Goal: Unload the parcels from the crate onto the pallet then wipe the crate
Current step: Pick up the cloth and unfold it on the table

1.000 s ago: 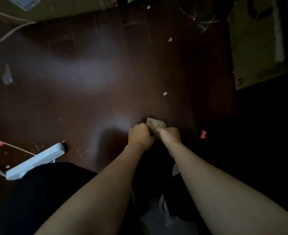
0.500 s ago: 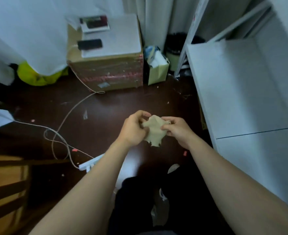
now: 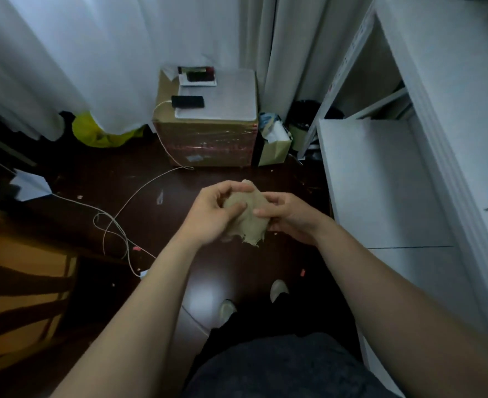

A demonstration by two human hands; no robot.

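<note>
A small beige cloth with frayed edges hangs between both hands, in front of my body and above the dark floor. My left hand pinches its left side with thumb and fingers. My right hand grips its right side. A slatted wooden structure, maybe the crate or pallet, sits at the left edge, partly cut off. I cannot pick out any parcels for certain.
A taped cardboard box with a phone on top stands ahead by white curtains. White cables loop across the dark floor. A white shelf unit lines the right side. A paper bag leans beside the box.
The view has lifted from the floor to the room as I rose. Both hands brought the cloth up from floor level to in front of my body and spread it slightly.
</note>
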